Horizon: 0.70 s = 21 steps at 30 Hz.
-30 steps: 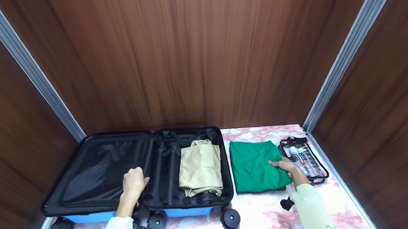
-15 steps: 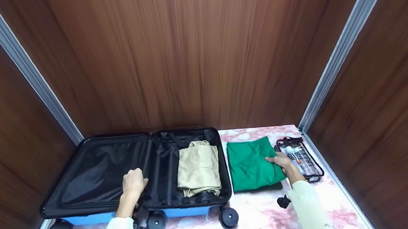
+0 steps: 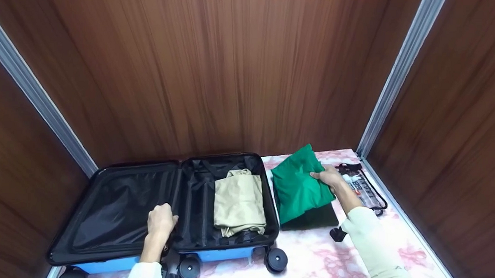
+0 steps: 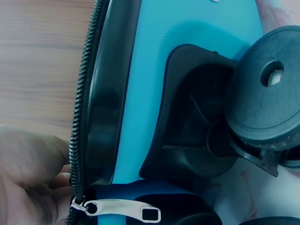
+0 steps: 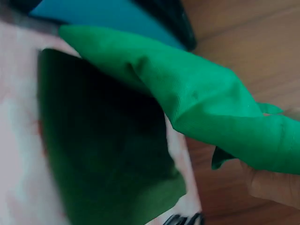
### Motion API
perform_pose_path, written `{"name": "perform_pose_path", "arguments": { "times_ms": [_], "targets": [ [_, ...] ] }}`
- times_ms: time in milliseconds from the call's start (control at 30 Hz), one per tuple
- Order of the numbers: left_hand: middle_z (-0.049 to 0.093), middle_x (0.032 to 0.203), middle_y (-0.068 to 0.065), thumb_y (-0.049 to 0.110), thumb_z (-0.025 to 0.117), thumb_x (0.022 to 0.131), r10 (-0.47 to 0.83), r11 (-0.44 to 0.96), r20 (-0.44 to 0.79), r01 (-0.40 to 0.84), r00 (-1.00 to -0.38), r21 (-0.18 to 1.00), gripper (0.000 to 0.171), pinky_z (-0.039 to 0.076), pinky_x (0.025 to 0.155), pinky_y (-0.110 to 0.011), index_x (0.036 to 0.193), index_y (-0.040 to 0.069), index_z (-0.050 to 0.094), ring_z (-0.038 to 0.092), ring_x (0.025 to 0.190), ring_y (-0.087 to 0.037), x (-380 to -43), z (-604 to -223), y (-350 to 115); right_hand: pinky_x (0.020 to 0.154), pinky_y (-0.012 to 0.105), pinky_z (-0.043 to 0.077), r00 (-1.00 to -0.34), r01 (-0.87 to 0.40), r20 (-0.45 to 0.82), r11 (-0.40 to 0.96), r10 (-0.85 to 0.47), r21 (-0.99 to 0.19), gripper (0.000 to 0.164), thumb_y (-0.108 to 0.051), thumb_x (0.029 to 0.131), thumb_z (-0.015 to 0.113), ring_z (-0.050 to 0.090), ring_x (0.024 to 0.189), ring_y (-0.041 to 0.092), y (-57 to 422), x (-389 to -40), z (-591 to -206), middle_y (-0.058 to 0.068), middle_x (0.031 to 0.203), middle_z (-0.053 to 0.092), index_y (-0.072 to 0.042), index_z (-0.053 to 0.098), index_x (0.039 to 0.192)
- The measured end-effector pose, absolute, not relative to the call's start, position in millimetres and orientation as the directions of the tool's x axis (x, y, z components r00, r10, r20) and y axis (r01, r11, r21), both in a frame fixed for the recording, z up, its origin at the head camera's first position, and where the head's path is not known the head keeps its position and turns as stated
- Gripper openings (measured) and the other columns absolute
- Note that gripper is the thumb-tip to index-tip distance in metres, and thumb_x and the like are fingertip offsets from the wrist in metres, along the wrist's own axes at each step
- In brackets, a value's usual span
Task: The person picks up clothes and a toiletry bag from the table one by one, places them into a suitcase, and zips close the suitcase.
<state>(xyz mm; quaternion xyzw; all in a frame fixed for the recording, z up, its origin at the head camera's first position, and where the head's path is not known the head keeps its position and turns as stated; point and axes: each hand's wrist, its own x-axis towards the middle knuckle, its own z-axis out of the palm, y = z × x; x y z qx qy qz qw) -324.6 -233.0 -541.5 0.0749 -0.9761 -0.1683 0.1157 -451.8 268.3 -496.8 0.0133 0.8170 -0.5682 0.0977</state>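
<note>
My right hand point(image 3: 330, 177) grips the right side of a folded green garment point(image 3: 296, 188), thumb on top and fingers under it. The garment is lifted and tilted, its far corner highest. Beneath it a dark folded cloth point(image 5: 108, 140) lies on the marbled surface, partly covered. My left hand point(image 3: 161, 221) hangs loosely curled over the front middle of the opened suitcase point(image 3: 121, 217), with nothing seen in it. In the left wrist view its fingers are close beside the zipper point(image 4: 77, 126), near the metal zipper pull point(image 4: 124, 208).
A folded beige garment point(image 3: 239, 202) lies in the suitcase's right half. At the far right is a clear toiletry bag point(image 3: 367, 194) with white bottles. A small black object point(image 3: 338, 234) sits below my right wrist. Black wheels point(image 3: 277, 259) stick out in front. Wood-look walls surround the area.
My right hand has raised the green garment up and to the left, uncovering the dark cloth under it. My left hand has kept its place. The view has turned slightly right.
</note>
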Motion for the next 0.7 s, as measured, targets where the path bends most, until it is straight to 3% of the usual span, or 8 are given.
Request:
{"name": "perform_pose_path", "arguments": {
  "times_ms": [200,433,567,700],
  "targets": [
    [0.070,0.088,-0.034,0.009,0.077,0.078,-0.177,0.933,0.210,-0.096,-0.962,0.347,0.022,0.055,0.072,-0.057,0.085,-0.010,0.069,0.068,0.080,-0.053,-329,-543,-230,0.075,0.022,0.051,-0.986,0.112,-0.151,0.386,-0.073,-0.916,0.042,-0.008,0.097,0.059,0.060,0.083,0.008,259,-453,-475,0.008,0.106,0.065,0.012,0.050,0.133],
    [0.070,0.084,-0.033,0.006,0.077,0.076,-0.161,0.934,0.279,-0.055,-0.947,0.354,0.019,0.055,0.071,-0.057,0.081,-0.010,0.068,0.068,0.078,-0.052,-334,-544,-227,0.094,0.029,0.048,-0.987,0.085,-0.132,0.405,-0.090,-0.910,0.050,-0.010,0.098,0.057,0.057,0.107,0.018,260,-453,-461,0.025,0.140,0.054,0.007,0.043,0.144],
    [0.070,0.085,-0.034,0.006,0.077,0.076,-0.166,0.930,0.275,-0.058,-0.947,0.362,0.019,0.055,0.070,-0.058,0.081,-0.010,0.068,0.068,0.078,-0.052,-335,-544,-226,0.097,0.032,0.047,-0.987,0.078,-0.129,0.416,-0.095,-0.906,0.049,-0.009,0.099,0.057,0.057,0.109,0.019,262,-453,-458,0.026,0.141,0.053,0.007,0.044,0.143],
    [0.070,0.084,-0.034,0.007,0.077,0.076,-0.165,0.934,0.273,-0.061,-0.948,0.352,0.020,0.055,0.071,-0.058,0.081,-0.011,0.068,0.068,0.078,-0.052,-336,-544,-228,0.090,0.028,0.049,-0.989,0.075,-0.121,0.419,-0.084,-0.905,0.048,-0.010,0.098,0.058,0.058,0.101,0.015,262,-453,-457,0.021,0.134,0.058,0.007,0.047,0.141]
  ]
}}
